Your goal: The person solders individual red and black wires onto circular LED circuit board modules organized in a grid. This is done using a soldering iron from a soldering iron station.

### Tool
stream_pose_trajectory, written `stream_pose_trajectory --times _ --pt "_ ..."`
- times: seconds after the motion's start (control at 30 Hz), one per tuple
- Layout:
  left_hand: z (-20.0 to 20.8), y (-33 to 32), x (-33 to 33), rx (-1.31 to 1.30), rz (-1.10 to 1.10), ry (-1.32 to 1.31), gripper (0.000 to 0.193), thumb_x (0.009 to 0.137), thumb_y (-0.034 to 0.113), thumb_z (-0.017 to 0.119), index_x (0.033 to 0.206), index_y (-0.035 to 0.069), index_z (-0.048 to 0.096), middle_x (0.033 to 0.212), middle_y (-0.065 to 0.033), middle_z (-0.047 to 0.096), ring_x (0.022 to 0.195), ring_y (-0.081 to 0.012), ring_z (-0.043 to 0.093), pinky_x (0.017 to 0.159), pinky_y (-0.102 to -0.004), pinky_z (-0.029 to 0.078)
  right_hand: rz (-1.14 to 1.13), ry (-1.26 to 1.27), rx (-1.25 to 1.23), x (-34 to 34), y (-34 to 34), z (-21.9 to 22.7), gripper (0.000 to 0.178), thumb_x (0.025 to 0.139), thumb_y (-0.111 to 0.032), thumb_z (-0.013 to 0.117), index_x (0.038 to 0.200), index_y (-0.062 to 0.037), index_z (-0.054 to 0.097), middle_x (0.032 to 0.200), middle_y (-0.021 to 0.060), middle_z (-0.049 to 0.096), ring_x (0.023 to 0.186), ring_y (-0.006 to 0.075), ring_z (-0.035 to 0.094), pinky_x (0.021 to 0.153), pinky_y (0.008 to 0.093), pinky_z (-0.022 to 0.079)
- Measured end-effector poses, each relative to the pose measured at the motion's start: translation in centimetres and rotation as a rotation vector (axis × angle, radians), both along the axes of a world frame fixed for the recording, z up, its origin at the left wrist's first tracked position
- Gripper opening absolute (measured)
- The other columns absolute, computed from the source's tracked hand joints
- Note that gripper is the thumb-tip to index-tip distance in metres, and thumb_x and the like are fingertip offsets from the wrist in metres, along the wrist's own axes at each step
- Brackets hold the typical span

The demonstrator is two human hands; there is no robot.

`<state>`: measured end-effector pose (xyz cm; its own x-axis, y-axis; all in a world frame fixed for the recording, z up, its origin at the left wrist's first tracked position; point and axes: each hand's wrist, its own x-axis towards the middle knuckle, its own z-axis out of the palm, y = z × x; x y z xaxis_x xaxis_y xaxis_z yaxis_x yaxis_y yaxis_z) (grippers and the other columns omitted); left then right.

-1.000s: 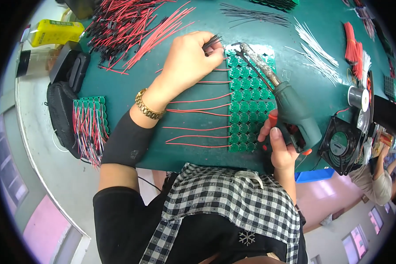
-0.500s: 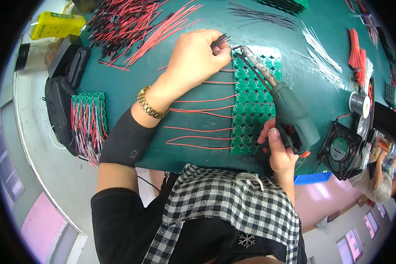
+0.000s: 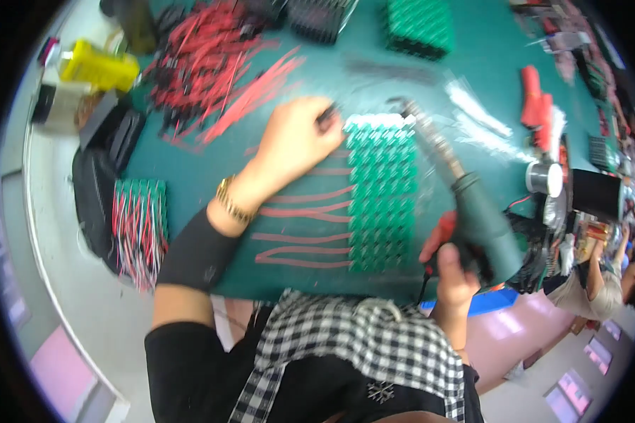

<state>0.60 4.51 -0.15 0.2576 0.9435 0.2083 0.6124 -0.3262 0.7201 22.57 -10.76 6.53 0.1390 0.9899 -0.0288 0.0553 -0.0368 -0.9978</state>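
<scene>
A panel of small round green circuit boards (image 3: 382, 197) lies on the green work mat, with several thin red wires (image 3: 307, 211) running left from its left edge. My left hand (image 3: 293, 137) is closed on a small bunch of black wires (image 3: 327, 114) beside the panel's top left corner. My right hand (image 3: 455, 278) grips the handle of a dark green soldering gun (image 3: 488, 229) to the right of the panel. Its metal tip points up and left, near the panel's upper right end. Motion blur hides whether the tip touches anything.
A heap of red and black wires (image 3: 197, 63) lies at the far left, stacked green boards (image 3: 418, 28) at the back. White wires (image 3: 476, 109), red bundles (image 3: 535, 106), a solder spool (image 3: 545, 179) and a fan (image 3: 525, 247) are at right. Wired boards (image 3: 140, 229) sit at left.
The view has shifted, so the mat and its things sit lower in the picture. The soldering gun's tip has moved right, away from the panel's top left corner and my left fingers.
</scene>
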Motion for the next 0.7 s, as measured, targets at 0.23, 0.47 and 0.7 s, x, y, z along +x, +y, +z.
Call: stream_pose_trajectory --times 0.23,0.47,0.7 --pt "3.3 -0.8 0.9 -0.155 0.078 -0.043 0.011 0.070 0.008 0.066 0.070 0.000 0.059 0.067 -0.0126 0.060 0.059 -0.0234 0.059 0.055 -0.0328 0.047 0.195 -0.612 0.458 2.9 5.3 5.6 0.022 0.068 -0.005 0.070 0.089 -0.0056 0.064 0.081 0.0092 0.063 0.066 0.0227 0.063 0.060 0.0296 0.051" --pt "6.1 -1.2 3.0 -0.168 0.091 -0.006 0.011 0.070 0.009 0.066 0.072 0.000 0.061 0.065 -0.0105 0.060 0.056 -0.0186 0.058 0.054 -0.0303 0.046 0.284 0.097 0.156 4.5 8.9 9.2 0.023 0.090 -0.013 0.054 0.112 -0.0059 0.057 0.066 0.0004 0.055 0.054 0.0069 0.051 0.048 0.0232 0.040" --pt "6.0 -1.0 6.5 -0.121 -0.004 0.013 0.012 0.075 0.010 0.064 0.076 -0.001 0.061 0.065 -0.0102 0.061 0.056 -0.0161 0.058 0.054 -0.0292 0.046 0.268 -0.102 0.497 6.6 12.2 12.5 0.022 0.080 -0.016 0.067 0.094 -0.0013 0.059 0.071 0.0061 0.059 0.059 0.0104 0.053 0.053 0.0292 0.044"
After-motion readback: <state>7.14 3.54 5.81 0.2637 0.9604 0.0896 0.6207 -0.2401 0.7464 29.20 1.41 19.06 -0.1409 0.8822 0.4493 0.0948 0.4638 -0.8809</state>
